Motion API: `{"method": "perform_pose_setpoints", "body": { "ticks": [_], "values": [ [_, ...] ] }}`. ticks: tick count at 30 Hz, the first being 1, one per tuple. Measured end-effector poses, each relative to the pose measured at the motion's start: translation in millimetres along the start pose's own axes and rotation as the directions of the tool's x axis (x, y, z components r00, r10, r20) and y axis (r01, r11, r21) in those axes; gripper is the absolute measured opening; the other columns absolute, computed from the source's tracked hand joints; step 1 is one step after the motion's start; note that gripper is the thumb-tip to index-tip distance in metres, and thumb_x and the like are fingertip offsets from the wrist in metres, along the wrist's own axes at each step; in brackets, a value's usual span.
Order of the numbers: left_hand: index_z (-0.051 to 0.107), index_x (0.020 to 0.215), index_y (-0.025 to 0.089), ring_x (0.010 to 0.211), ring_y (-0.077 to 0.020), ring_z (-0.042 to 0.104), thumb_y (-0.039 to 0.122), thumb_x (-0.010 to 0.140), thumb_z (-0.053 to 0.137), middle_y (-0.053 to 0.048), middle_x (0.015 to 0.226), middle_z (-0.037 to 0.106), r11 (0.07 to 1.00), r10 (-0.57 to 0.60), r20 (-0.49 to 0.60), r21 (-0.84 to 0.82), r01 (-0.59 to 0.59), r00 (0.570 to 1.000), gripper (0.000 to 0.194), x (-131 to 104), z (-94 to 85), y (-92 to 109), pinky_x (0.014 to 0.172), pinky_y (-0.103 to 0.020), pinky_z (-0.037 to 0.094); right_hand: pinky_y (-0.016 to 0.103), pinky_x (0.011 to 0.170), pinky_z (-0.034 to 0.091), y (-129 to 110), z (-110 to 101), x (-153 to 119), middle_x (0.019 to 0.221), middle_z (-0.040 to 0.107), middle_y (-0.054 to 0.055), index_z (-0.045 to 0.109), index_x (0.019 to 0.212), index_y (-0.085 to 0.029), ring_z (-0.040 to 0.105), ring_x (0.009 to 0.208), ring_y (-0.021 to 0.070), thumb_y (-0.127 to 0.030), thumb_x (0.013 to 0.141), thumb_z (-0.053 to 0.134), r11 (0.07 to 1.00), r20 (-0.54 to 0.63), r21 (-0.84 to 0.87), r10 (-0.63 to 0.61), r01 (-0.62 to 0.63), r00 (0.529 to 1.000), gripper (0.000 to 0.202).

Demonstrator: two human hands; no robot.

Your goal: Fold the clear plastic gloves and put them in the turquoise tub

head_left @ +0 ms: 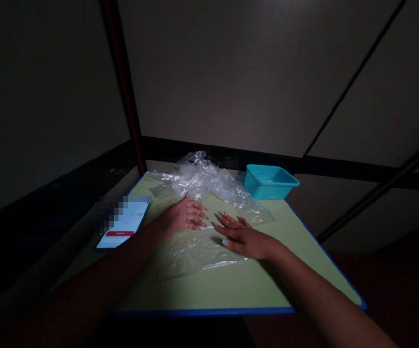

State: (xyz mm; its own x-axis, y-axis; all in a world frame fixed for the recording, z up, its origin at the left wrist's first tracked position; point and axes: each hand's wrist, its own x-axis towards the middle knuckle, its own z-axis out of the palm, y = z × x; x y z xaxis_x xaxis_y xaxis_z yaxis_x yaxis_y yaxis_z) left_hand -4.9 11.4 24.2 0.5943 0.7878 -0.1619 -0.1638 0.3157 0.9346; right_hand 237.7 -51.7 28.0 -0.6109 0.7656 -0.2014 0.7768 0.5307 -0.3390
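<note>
A clear plastic bag (205, 251) lies spread out and slightly wrinkled on the table, close in front of me. My right hand (243, 239) is over its right side, palm down with the fingers stretched apart. At the bag's far left edge is my left hand (185, 215), fingers spread and pointing to the right; whether it touches the plastic I cannot tell. Neither hand grips anything. Just beyond both hands is a crumpled heap of clear plastic bags (202, 176), with loose film trailing to the right.
The pale green table (267, 285) has a blue edge. A turquoise plastic basin (270, 190) stands at its far right corner. On the left lies a phone (127, 224) with a lit screen, partly blurred out. Walls rise behind and to the left.
</note>
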Motion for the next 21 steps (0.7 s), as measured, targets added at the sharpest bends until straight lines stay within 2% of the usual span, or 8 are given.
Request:
{"method": "perform_pose_setpoints", "body": {
  "ticks": [6,16,21],
  "values": [
    [0.057,0.105,0.016,0.078,-0.0267,0.067,0.066,0.084,0.039,-0.014,0.095,0.068,0.999,0.000,0.041,-0.036,0.002,0.999,0.058,-2.3,0.0,2.0,0.067,-0.040,0.051,0.059,0.110,0.005,1.6,1.7,0.3,0.156,0.000,0.010,0.021,0.149,-0.022,-0.001,0.144,0.0259,-0.056,0.095,0.029,1.000,0.013,-0.001,0.003,-0.003,1.000,0.065],
    [0.060,0.097,0.013,0.076,-0.0253,0.066,0.065,0.086,0.038,-0.013,0.091,0.068,0.997,-0.033,0.043,-0.066,0.036,0.999,0.057,-0.9,5.5,-3.2,0.075,-0.040,0.049,0.058,0.111,0.002,-0.2,2.4,0.2,0.156,0.004,0.009,0.004,0.150,-0.022,0.001,0.144,0.0244,-0.061,0.093,0.028,1.000,0.006,-0.010,0.009,-0.009,1.000,0.074],
    [0.061,0.098,0.012,0.078,-0.0257,0.066,0.068,0.084,0.040,-0.015,0.093,0.068,0.996,-0.048,0.053,-0.074,0.052,0.997,0.061,-0.3,5.3,-4.2,0.078,-0.042,0.048,0.057,0.111,0.001,-0.3,3.3,-0.7,0.156,0.003,0.007,0.004,0.150,-0.024,0.001,0.144,0.0238,-0.060,0.093,0.028,0.999,0.007,-0.028,0.015,-0.015,1.000,0.072]
  ]
}}
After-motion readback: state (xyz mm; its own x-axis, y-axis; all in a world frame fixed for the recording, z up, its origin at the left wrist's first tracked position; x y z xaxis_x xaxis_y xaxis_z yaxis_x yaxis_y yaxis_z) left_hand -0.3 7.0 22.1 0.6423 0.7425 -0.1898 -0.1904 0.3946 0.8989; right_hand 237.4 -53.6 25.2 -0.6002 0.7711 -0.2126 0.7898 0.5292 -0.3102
